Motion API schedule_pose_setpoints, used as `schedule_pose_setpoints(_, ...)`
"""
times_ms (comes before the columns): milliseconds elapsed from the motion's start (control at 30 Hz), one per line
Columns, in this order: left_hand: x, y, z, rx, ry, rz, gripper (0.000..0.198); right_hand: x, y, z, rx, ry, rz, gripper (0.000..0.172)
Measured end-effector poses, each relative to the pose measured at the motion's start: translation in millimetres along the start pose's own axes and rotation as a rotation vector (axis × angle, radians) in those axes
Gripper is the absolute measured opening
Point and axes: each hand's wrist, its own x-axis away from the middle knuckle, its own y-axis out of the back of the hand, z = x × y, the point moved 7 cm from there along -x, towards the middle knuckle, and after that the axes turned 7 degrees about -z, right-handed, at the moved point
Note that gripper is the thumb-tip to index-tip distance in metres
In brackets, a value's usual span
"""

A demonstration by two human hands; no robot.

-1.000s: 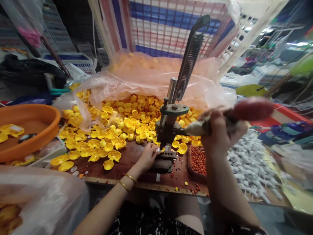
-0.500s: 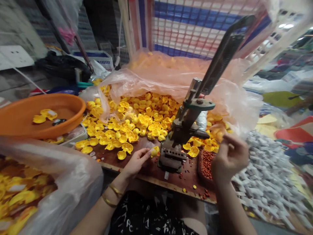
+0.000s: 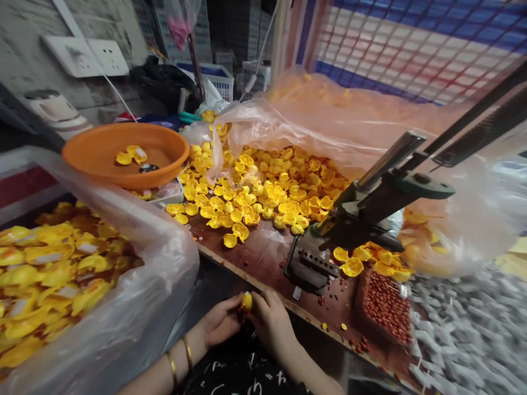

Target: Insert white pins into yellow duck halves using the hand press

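Note:
Both hands meet over my lap, just below the table's front edge. My left hand (image 3: 220, 323) and my right hand (image 3: 269, 322) are closed together on one small yellow plastic piece (image 3: 246, 300), pinched between their fingertips. Two thin gold bangles ring my left wrist. A hand press (image 3: 329, 241) with a long lever stands on the brown tabletop (image 3: 263, 253) just beyond my hands, with nobody touching it. A heap of yellow plastic pieces (image 3: 251, 189) spills from a clear bag behind it.
An orange bowl (image 3: 123, 164) holding a few yellow pieces sits at the left. A clear bag of yellow pieces (image 3: 61, 269) is at my near left. A tray of small red beads (image 3: 382, 304) and a pile of white parts (image 3: 465, 329) lie at the right.
My right hand let go of the press lever and came down. My left hand drew a yellow piece back from the press, and both hands now hold it over my lap. The view swung left.

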Motion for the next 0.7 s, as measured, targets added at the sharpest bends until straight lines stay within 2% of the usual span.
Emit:
schedule_pose_setpoints(100,-13.1,-5.0,-4.9,-0.019,-0.069,0.022,0.013,-1.0,3.0,-1.2,0.008,-0.014,-0.120,0.045)
schedule_pose_setpoints(200,-17.5,-9.3,-7.1,-0.043,-0.088,0.034,0.015,-3.9,4.2,-1.5,0.060,-0.040,-0.149,0.045)
schedule_pose_setpoints(367,-15.6,-11.7,-10.9,-0.117,-0.109,0.017,0.021,-14.0,-2.8,-3.9,0.142,-0.147,-0.035,0.013)
schedule_pose_setpoints(500,-16.1,-13.6,-14.5,-0.229,-0.106,-0.014,0.023,-21.0,4.3,-7.3,0.124,-0.196,0.002,0.010)
schedule_pose_setpoints(567,-12.1,-15.7,-17.2,-0.305,-0.119,-0.040,0.024,-28.9,10.4,-13.9,0.080,-0.224,0.108,0.011)
schedule_pose_setpoints(633,2.2,-20.2,-23.3,-0.383,-0.151,-0.079,0.023,-40.9,14.0,-19.8,-0.005,-0.228,0.270,0.011)
schedule_pose_setpoints(700,32.7,-29.7,-39.1,-0.580,-0.275,-0.120,0.021,-58.0,18.3,-22.4,-0.070,-0.208,0.335,0.013)
